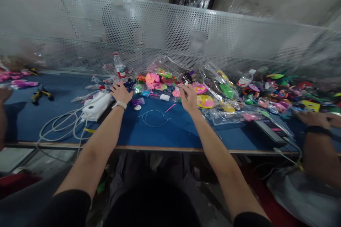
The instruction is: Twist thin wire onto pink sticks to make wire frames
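Note:
My left hand (122, 93) rests with fingers spread at the back of the blue table, beside a white power-adapter-like box (97, 106) and small wrapped items. My right hand (189, 98) has its fingers bent together next to a pink lump of clay (176, 93); whether something small is pinched in them is hidden. Between my forearms lies a thin wire outline (143, 118) shaped like an eye or fish. Near it are a pink stick tool (170, 108), a white packet (164, 97), a purple packet (138, 102) and a white disc (137, 107).
A pile of colourful clay figures and clear bags (229, 95) runs along the back. White cables (57, 122) loop at left. Two bottles (119, 66) stand behind. A dark box (266, 134) sits at right. Co-workers' hands (313, 118) show at both sides; a perforated metal screen (165, 25) rises behind.

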Tool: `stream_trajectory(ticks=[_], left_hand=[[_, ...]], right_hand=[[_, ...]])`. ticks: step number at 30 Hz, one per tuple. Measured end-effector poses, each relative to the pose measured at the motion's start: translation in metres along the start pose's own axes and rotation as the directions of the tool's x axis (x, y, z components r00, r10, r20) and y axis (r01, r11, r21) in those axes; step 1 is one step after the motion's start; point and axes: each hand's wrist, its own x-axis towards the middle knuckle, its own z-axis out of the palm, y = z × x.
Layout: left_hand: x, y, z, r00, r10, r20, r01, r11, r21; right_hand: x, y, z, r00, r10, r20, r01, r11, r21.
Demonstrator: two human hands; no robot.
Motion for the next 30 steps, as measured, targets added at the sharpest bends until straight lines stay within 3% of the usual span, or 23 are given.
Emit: stream_trajectory(ticks=[3, 5, 8, 10, 13, 18, 22, 30], left_hand=[[0.0, -0.002, 0.003, 0.996, 0.025, 0.09, -0.024, 1.0, -0.004], [0.001, -0.001, 0.001, 0.994, 0.066, 0.088, -0.062, 0.997, -0.055], [0.002, 0.008, -0.01, 0.985, 0.169, -0.026, -0.171, 0.969, -0.179], [-0.002, 0.021, -0.02, 0.948, 0.301, -0.102, -0.318, 0.911, -0.264], [-0.023, 0.05, -0.03, 0.833, 0.54, -0.122, -0.539, 0.741, -0.401], [-0.081, 0.097, -0.029, 0.526, 0.848, -0.069, -0.751, 0.425, -0.505], [-0.097, 0.107, -0.023, 0.555, 0.832, -0.021, -0.709, 0.459, -0.535], [-0.079, 0.095, -0.018, 0.584, 0.812, 0.006, -0.711, 0.515, -0.48]], right_hand=[[-0.001, -0.002, 0.0, 0.999, -0.009, 0.047, 0.008, 1.0, 0.017], [-0.002, -0.003, 0.001, 0.997, 0.029, 0.074, -0.032, 0.998, 0.044], [-0.003, -0.005, 0.006, 0.985, 0.145, 0.096, -0.16, 0.974, 0.163], [-0.002, -0.004, 0.011, 0.967, 0.213, 0.137, -0.245, 0.924, 0.292], [-0.002, -0.003, 0.021, 0.942, 0.251, 0.224, -0.328, 0.831, 0.45], [-0.004, -0.002, 0.031, 0.926, 0.241, 0.289, -0.363, 0.779, 0.512], [-0.005, -0.002, 0.031, 0.924, 0.243, 0.295, -0.369, 0.768, 0.523], [-0.009, 0.0, 0.032, 0.918, 0.202, 0.342, -0.345, 0.831, 0.437]])
